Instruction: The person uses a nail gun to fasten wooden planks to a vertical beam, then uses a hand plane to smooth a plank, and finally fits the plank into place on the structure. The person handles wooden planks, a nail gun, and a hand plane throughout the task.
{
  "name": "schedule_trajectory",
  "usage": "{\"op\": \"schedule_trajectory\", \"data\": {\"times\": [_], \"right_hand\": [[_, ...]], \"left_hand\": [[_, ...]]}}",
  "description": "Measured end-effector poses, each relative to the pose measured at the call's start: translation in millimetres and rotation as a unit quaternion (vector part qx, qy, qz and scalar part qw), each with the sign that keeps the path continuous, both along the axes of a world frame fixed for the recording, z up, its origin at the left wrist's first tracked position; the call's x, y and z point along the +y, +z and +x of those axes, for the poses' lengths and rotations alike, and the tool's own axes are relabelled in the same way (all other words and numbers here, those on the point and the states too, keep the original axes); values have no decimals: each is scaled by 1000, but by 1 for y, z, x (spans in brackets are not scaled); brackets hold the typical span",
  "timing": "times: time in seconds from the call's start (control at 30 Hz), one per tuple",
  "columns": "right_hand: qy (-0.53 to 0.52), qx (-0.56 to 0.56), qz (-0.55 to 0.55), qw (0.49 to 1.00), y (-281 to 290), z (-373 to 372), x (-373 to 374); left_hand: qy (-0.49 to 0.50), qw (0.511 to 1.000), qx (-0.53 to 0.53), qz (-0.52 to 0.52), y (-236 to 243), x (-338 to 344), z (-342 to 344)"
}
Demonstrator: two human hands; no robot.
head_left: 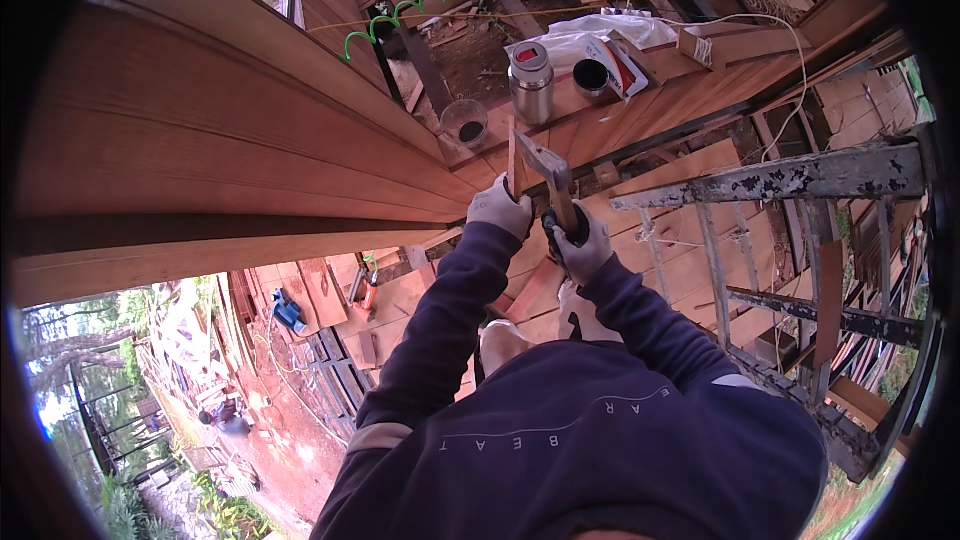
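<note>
My left hand (pixel 500 208), in a pale work glove, is closed around the lower end of a thin wood strip (pixel 513 155) that stands upright beside the plank wall. In my right hand (pixel 583 248), also gloved, is a hammer (pixel 563 202) held by its handle. The hammer's worn metal head points up and left, close to the strip; I cannot tell whether they touch. Just beyond the hands, a steel thermos flask (pixel 532 88) stands on a wooden ledge (pixel 600 125). A clear plastic cup (pixel 464 124) with dark contents is left of it, and a dark-mouthed cup (pixel 592 80) right of it.
A plank wall (pixel 240 130) fills the left side. On the right rises a paint-flecked metal frame (pixel 780 180). A blue power tool (pixel 289 311) and an orange-and-grey tool (pixel 366 300) lie lower left. A green coiled hose (pixel 410 10) and a pale cord (pixel 800 70) cross the far side.
</note>
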State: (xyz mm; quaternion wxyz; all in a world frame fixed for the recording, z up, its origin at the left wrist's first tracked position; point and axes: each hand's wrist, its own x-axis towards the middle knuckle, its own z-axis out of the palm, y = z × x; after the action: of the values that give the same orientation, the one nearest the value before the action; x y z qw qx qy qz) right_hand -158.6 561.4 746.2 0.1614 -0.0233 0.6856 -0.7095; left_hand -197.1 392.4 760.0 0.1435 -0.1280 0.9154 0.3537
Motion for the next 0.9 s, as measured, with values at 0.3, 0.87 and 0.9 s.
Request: {"op": "schedule_trajectory", "data": {"times": [0.3, 0.87, 0.9], "right_hand": [[-14, -107, 41, 993, -40, -24, 17], [32, 27, 224, 974, -36, -22, 7], [6, 21, 249, 968, -57, -18, 9]], "left_hand": [[15, 999, -11, 36, 7, 1, -14], [-7, 999, 34, 13, 3, 6, 0], [6, 999, 18, 35, 1, 6, 1]]}}
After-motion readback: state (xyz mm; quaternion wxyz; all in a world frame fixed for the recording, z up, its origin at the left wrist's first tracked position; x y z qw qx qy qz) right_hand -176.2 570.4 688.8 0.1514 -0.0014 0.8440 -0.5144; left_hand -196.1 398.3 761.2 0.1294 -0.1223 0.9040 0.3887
